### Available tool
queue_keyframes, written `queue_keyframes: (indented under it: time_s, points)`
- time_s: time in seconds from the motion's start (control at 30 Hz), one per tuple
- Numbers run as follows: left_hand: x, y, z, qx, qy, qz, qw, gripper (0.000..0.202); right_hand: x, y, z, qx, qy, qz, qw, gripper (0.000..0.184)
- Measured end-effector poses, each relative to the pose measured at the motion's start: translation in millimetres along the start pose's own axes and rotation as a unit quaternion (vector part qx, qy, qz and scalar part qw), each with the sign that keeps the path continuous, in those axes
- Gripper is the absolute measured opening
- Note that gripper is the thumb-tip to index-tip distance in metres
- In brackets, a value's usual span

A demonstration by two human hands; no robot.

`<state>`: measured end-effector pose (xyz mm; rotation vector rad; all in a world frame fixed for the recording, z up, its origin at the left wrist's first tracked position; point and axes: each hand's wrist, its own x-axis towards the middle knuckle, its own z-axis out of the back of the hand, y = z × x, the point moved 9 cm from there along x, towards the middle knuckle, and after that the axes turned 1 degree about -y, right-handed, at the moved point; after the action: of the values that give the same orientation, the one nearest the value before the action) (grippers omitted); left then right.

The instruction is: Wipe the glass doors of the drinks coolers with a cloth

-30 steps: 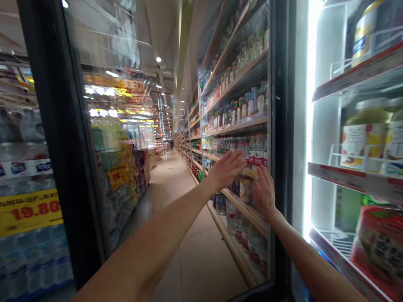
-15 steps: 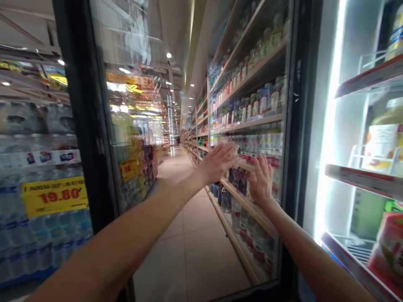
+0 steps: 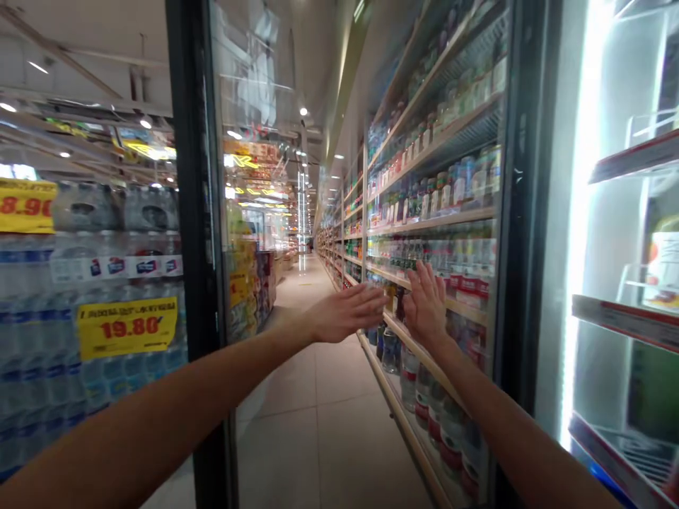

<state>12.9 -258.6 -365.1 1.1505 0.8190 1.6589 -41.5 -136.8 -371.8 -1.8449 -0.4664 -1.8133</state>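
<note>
A glass cooler door with a black frame stands swung out in front of me, and the aisle shows through its pane. My right hand lies flat against the glass, fingers spread, near the hinged right side. My left hand is stretched out with fingers extended and holds nothing; it hovers at or just off the pane, left of the right hand. The lit cooler interior is open at the far right.
Cooler shelves with bottles sit at the right. Seen through the glass are long shelves of bottled drinks and a tiled aisle floor. Stacked water bottles with a yellow 19.80 price sign stand at the left.
The door's black left edge has moved right across the view and the lit cooler opening looks narrower. Both hands stayed near the glass; the left hand dropped slightly.
</note>
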Motion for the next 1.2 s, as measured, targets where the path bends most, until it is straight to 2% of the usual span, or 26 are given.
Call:
queue_keyframes:
  time_s: [0.03, 0.07, 0.1, 0.17, 0.2, 0.23, 0.27, 0.3, 0.4, 0.43, 0.47, 0.5, 0.57, 0.63, 0.67, 0.73, 0.77, 0.87, 0.9, 0.93, 0.97, 1.0, 1.07, 1.1, 1.13, 1.2]
  points:
    - [-3.6, 0.9, -0.7, -0.007, 0.019, -0.028, 0.999, 0.035, 3.5, 3.3, 0.0, 0.002, -0.001, 0.007, 1.000, 0.056]
    - [-6.1, 11.7, 1.2, -0.005, 0.031, -0.021, 0.999, 0.036, 7.2, 6.1, 0.2, 0.004, -0.003, 0.013, 1.000, 0.056]
    - [-7.8, 31.7, 6.6, 0.004, 0.030, 0.021, 0.999, 0.037, 11.1, 8.0, 0.6, 0.006, -0.007, 0.015, 1.000, 0.055]
    - [-15.4, 82.5, 25.0, 0.038, 0.000, 0.165, 0.986, 0.040, 18.2, 9.3, 1.4, 0.006, -0.014, 0.010, 1.000, 0.054]
    - [-22.3, 102.3, 34.7, 0.055, -0.019, 0.231, 0.971, 0.041, 21.0, 9.5, 1.8, 0.005, -0.018, 0.005, 1.000, 0.054]
    - [-29.2, 113.3, 42.3, 0.068, -0.035, 0.274, 0.959, 0.041, 23.2, 10.1, 2.1, 0.006, -0.021, 0.003, 1.000, 0.053]
    - [-34.1, 114.2, 46.2, 0.077, -0.042, 0.284, 0.955, 0.040, 24.7, 11.3, 1.9, 0.007, -0.022, 0.003, 1.000, 0.053]
    - [-36.2, 106.0, 46.1, 0.079, -0.038, 0.261, 0.961, 0.040, 25.5, 12.9, 1.6, 0.010, -0.021, 0.006, 1.000, 0.053]
    - [-39.6, 57.6, 31.6, 0.059, 0.017, 0.079, 0.995, 0.040, 26.5, 19.4, -1.6, 0.019, -0.011, 0.028, 0.999, 0.053]
    - [-43.0, 50.2, 28.4, 0.054, 0.034, 0.041, 0.997, 0.040, 27.1, 20.2, -3.3, 0.019, -0.007, 0.031, 0.999, 0.052]
    - [-46.4, 53.3, 28.1, 0.056, 0.044, 0.035, 0.997, 0.040, 28.2, 20.0, -4.8, 0.017, -0.005, 0.031, 0.999, 0.052]
    - [-49.4, 66.3, 31.6, 0.066, 0.043, 0.063, 0.995, 0.040, 29.7, 18.8, -6.0, 0.014, -0.005, 0.028, 1.000, 0.051]
    - [-59.1, 111.1, 50.1, 0.103, 0.004, 0.190, 0.976, 0.039, 33.5, 14.9, -6.5, 0.009, -0.015, 0.018, 1.000, 0.050]
    - [-76.3, 148.8, 73.8, 0.139, -0.062, 0.315, 0.937, 0.038, 36.7, 11.4, -5.4, 0.010, -0.028, 0.011, 1.000, 0.050]
    - [-85.5, 158.0, 82.6, 0.151, -0.091, 0.358, 0.917, 0.038, 37.4, 10.3, -4.8, 0.012, -0.032, 0.010, 0.999, 0.050]
    - [-98.2, 155.7, 88.9, 0.161, -0.119, 0.390, 0.899, 0.039, 36.8, 9.3, -4.2, 0.018, -0.033, 0.011, 0.999, 0.050]
    - [-99.1, 145.8, 85.9, 0.157, -0.111, 0.370, 0.909, 0.040, 35.8, 9.1, -4.3, 0.021, -0.030, 0.010, 0.999, 0.050]
    - [-89.7, 101.0, 60.4, 0.105, -0.013, 0.193, 0.976, 0.045, 32.2, 9.5, -4.1, 0.025, -0.023, 0.011, 0.999, 0.051]
    - [-89.0, 91.8, 54.4, 0.089, 0.017, 0.142, 0.986, 0.045, 31.6, 9.1, -3.6, 0.026, -0.024, 0.010, 0.999, 0.050]
    - [-89.8, 92.3, 53.3, 0.083, 0.031, 0.128, 0.988, 0.044, 31.5, 8.3, -3.2, 0.025, -0.025, 0.008, 0.999, 0.050]
    - [-91.5, 103.3, 58.0, 0.090, 0.021, 0.155, 0.984, 0.043, 31.9, 6.7, -2.6, 0.024, -0.027, 0.005, 0.999, 0.050]
    - [-94.7, 121.0, 67.8, 0.108, -0.011, 0.214, 0.971, 0.041, 32.8, 4.2, -1.9, 0.022, -0.030, 0.001, 0.999, 0.050]
    - [-105.5, 154.2, 90.4, 0.147, -0.100, 0.347, 0.921, 0.039, 35.4, -2.1, -0.4, 0.015, -0.037, -0.009, 0.999, 0.049]
    - [-108.7, 162.5, 96.6, 0.156, -0.134, 0.389, 0.898, 0.039, 37.0, -5.2, 0.5, 0.011, -0.043, -0.012, 0.999, 0.049]
    - [-107.5, 164.6, 97.8, 0.158, -0.153, 0.410, 0.885, 0.039, 38.7, -7.9, 1.3, 0.007, -0.046, -0.014, 0.999, 0.049]
    - [-89.2, 153.0, 85.9, 0.141, -0.141, 0.387, 0.900, 0.039, 42.4, -12.6, 2.0, 0.004, -0.049, -0.019, 0.999, 0.049]
